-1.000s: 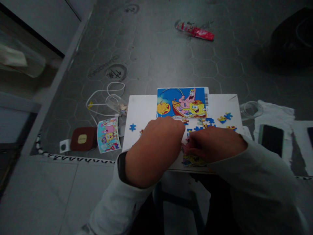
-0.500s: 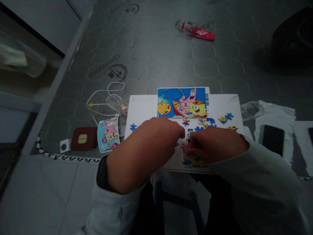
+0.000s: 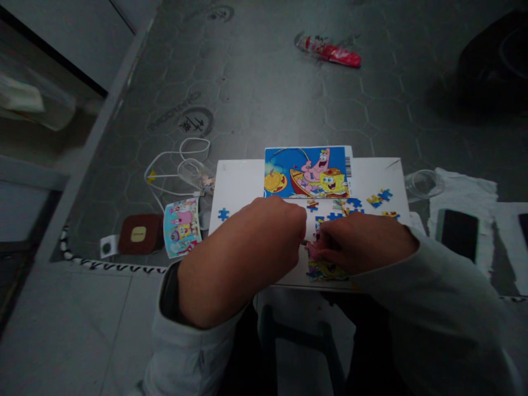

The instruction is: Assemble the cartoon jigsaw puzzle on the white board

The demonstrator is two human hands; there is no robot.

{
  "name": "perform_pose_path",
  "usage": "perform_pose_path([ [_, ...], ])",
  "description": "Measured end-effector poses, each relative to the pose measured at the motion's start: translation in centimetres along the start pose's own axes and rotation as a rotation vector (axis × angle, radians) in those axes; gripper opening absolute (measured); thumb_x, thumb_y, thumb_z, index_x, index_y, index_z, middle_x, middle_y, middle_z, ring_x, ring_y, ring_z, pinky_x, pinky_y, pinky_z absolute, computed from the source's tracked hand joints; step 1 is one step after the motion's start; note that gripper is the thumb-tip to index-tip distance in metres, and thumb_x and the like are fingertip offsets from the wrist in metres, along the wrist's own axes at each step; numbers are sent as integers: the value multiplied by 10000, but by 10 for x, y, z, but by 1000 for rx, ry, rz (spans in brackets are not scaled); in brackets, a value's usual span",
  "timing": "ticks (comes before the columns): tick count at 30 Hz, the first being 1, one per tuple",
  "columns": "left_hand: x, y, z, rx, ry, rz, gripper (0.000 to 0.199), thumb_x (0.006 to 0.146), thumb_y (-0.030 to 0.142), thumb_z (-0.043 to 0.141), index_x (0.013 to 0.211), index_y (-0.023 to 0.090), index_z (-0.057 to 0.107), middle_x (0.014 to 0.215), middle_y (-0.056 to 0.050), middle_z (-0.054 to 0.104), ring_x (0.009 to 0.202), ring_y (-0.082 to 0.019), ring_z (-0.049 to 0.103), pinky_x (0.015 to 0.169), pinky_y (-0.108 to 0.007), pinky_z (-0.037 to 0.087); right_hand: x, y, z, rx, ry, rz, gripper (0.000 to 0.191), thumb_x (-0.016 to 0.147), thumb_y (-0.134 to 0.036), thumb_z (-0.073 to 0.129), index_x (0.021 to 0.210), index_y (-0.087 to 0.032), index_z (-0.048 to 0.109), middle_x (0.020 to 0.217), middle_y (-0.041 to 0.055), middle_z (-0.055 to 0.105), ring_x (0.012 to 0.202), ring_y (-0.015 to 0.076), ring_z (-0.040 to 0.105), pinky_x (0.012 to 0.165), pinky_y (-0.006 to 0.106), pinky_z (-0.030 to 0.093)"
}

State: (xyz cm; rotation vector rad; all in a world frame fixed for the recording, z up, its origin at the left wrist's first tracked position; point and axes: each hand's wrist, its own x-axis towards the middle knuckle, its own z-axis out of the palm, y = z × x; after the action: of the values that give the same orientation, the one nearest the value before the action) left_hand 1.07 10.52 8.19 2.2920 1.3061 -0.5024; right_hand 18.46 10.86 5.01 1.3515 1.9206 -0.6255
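Observation:
A partly joined jigsaw puzzle (image 3: 328, 271) lies near the front edge of a white box-like surface (image 3: 239, 179). My left hand (image 3: 264, 242) is closed just left of it, with a small puzzle piece (image 3: 304, 242) showing at the fingertips. From the right, my right hand (image 3: 350, 242) bends over the joined puzzle, thumb and fingers pinched at its upper left part. What lies under those fingers is mostly hidden. Several loose puzzle pieces (image 3: 355, 203) are scattered just beyond my hands, and one blue piece (image 3: 223, 214) sits apart at the left.
A cartoon picture card (image 3: 307, 173) lies at the far side of the surface. To the left are a second picture card (image 3: 182, 226), a brown box (image 3: 141, 234) and a white cable (image 3: 165, 156). A clear cup (image 3: 424, 183) and a phone (image 3: 458, 234) are at the right.
My left hand has curled in and drawn slightly left, and the small piece at its fingertips shows more. My right hand stays over the joined puzzle.

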Motion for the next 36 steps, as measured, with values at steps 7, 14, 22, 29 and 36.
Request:
perform_pose_path([
  [7, 3, -9, 9, -96, 57, 68, 326, 986, 63, 573, 1142, 204, 822, 1021, -98, 852, 950, -271, 812, 873, -382, 611, 1, -1, 2, -4, 9, 1, 358, 1058, -509, 633, 1161, -249, 857, 1156, 171, 854, 1076, 368, 815, 803, 432, 555],
  [14, 6, -10, 13, -109, 92, 165, 368, 1012, 67, 585, 1190, 239, 857, 1115, -97, 874, 1081, -264, 833, 992, -381, 621, 1, 0, 2, -3, 19, -11, 403, 1068, -548, 609, 1195, -255, 854, 1149, 171, 855, 1059, 352, 812, 805, 420, 556],
  [22, 5, 1, 1, -16, 5, 42, 287, 989, 121, 599, 1092, 190, 857, 977, -137, 855, 934, -315, 823, 795, -395, 594, 0, -1, 1, 1, 4, -5, 369, 1054, -509, 642, 1222, -258, 855, 1178, 181, 850, 1101, 385, 810, 838, 455, 569],
  [29, 13, 2, 5, -73, -54, 55, 390, 1023, 119, 512, 1147, 188, 875, 1032, -130, 865, 956, -293, 823, 809, -387, 598, 1, 0, 0, -9, -13, -15, 338, 1053, -459, 626, 1186, -242, 849, 1163, 178, 852, 1083, 382, 815, 796, 443, 559],
  [36, 14, 1, 8, -60, -18, 35, 399, 1051, 150, 484, 1088, 163, 881, 892, -134, 828, 901, -292, 811, 772, -373, 586, 0, 0, 0, 3, 8, -8, 361, 1056, -484, 621, 1171, -237, 857, 1118, 185, 852, 1050, 366, 814, 784, 429, 547],
])
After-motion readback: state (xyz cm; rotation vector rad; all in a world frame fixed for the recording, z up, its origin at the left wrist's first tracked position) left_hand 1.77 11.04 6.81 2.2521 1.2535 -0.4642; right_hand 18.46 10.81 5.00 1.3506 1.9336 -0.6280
